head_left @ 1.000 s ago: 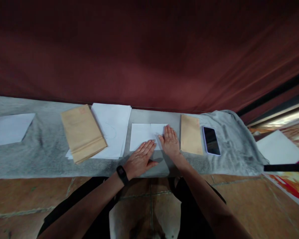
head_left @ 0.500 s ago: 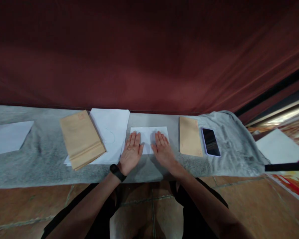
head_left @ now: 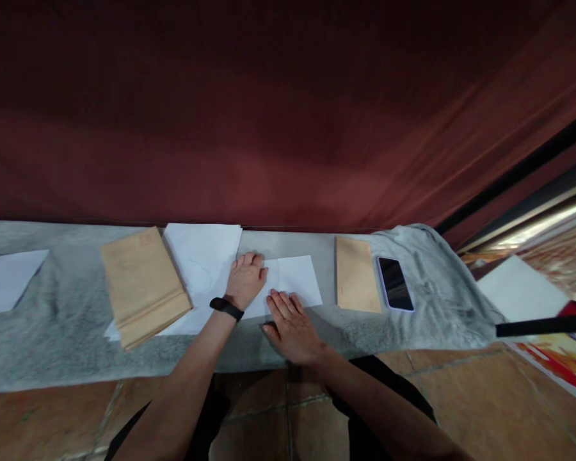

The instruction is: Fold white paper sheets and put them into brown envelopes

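A folded white sheet of paper [head_left: 295, 278] lies slightly askew on the grey cloth in front of me, with a faint crease line near its middle. My left hand [head_left: 246, 280], with a dark band on its wrist, rests palm down over the sheet's left end. Its fingers are a little bent and spread, and they hide that end of the paper. Lower down, my right hand [head_left: 292, 325] lies flat, its outstretched fingertips touching the sheet's near edge. To the left, a stack of white paper [head_left: 204, 246] sits partly under several brown envelopes [head_left: 141, 275].
A brown envelope [head_left: 358, 275] and a phone [head_left: 396, 285] lie to the right on the grey cloth [head_left: 436, 288]. Another white sheet [head_left: 9, 275] is at the far left. A dark red curtain [head_left: 249, 128] hangs behind, and a black bar [head_left: 542, 325] juts in at right.
Both hands have left their side-by-side place on the sheet. My left hand now covers its left end, while my right has drawn nearer me and leftward. The sheet has turned slightly.
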Tool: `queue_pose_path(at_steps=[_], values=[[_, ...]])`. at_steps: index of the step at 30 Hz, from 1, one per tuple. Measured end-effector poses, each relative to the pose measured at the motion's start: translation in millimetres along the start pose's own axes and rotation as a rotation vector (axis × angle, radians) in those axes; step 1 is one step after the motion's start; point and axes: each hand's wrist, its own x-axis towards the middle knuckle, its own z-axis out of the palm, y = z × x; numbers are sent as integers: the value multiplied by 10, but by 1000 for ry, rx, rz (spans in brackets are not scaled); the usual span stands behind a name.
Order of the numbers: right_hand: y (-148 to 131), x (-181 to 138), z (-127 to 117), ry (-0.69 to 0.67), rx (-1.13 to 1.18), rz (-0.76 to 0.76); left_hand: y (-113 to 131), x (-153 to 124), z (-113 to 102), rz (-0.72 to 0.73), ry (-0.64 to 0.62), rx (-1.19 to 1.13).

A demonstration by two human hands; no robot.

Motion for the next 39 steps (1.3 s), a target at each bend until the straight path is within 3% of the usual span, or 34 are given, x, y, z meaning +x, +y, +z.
queue_pose_path(at_steps=[4,9,17,20,23,27,32,34,39], values=[[60,-40,-58,-10,9,-2,-13,-10,-127,-47,-56,-25],[208,-124,-150,-61,62,-60,-101,-88,-236,-118,-155,-227],[282,-190,-266,-117,91,-151,-257,-350,-376,-544,-284,-1078],[260,-149,-271,-84,83,-149,-255,-455,-417,-719,-299,-1269],[286,-103,-270,-60,68,-115,-245,-543,-452,-790,-340,-1425],[401,-48,-299,3,93,-47,-257,-645,-511,-728,-422,-1548],[495,-9,-415,47,322,43,-338,-687,-521,-491,-270,-1453],[487,-9,-453,79,435,111,-350,-673,-465,-379,-279,-1325],[461,-27,-453,204,567,240,-239,-582,-224,-286,-255,-1189]])
